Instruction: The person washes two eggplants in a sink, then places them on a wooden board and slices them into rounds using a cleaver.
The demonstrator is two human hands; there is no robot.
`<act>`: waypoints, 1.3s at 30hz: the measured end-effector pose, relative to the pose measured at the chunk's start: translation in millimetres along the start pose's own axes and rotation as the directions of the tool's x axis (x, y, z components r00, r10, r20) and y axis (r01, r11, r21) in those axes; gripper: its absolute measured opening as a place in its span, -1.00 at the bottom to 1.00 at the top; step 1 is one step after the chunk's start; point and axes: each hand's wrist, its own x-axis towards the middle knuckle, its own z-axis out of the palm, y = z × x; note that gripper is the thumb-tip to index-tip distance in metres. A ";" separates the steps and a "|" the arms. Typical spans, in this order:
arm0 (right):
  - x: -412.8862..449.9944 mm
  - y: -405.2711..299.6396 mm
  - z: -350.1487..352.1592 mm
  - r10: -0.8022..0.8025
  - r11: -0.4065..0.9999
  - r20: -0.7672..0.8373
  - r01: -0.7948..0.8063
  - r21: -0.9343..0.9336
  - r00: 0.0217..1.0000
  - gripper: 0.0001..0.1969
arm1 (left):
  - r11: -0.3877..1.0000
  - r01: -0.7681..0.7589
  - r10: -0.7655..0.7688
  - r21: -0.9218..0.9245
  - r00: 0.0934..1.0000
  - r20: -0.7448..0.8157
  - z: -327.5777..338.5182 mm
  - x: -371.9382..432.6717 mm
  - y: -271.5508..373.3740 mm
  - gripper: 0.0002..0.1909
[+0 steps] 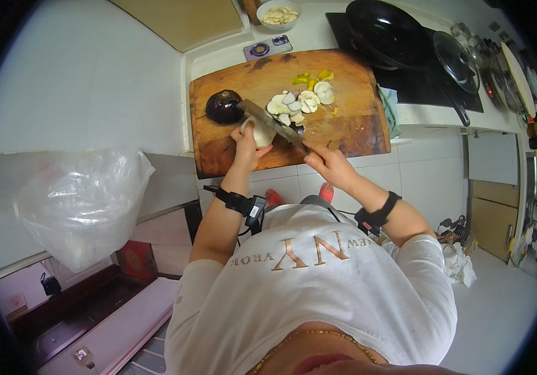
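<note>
My left hand (248,145) grips a pale, peeled piece of eggplant (263,136) over the near left part of a wooden cutting board (353,136). My right hand (327,161) holds a cleaver (273,123) by its handle; the blade slants up and left, against or just beside the pale piece. A dark purple eggplant half (224,107), skin up, sits left of the blade tip. Pale slices (309,101) lie in a loose group right of the blade, with yellow-green pepper pieces (324,75) behind them. Dark peel (298,128) shows near the blade.
A phone (268,48) and a white bowl of peeled garlic cloves (279,15) stand behind the board. At the right are a black wok (388,35), a glass lid (456,61) and a cloth (390,110) by the board's edge. A plastic bag (85,206) hangs at left.
</note>
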 end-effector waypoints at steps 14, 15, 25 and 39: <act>-11.3 -3.8 10.3 0.008 0.996 -0.014 -0.009 -0.085 1.000 -0.44 | 0.987 0.017 -0.003 -0.158 0.996 0.093 -8.9 30.8 -30.3 -0.55; -6.3 -2.5 13.5 0.013 0.997 -0.016 -0.015 -0.081 1.000 -0.44 | 0.988 0.033 -0.020 -0.148 0.995 0.093 -8.7 29.7 -27.5 -0.54; 45.4 -13.0 2.2 0.381 0.850 0.186 -0.422 0.315 0.906 -0.52 | 0.988 0.133 -0.129 -0.072 0.990 0.059 -8.0 10.6 -7.1 -0.49; -26.3 6.2 7.5 0.035 0.996 0.052 -0.030 -0.089 0.998 -0.45 | 0.973 0.010 -0.024 0.229 0.998 0.061 -12.3 31.6 -18.5 -0.58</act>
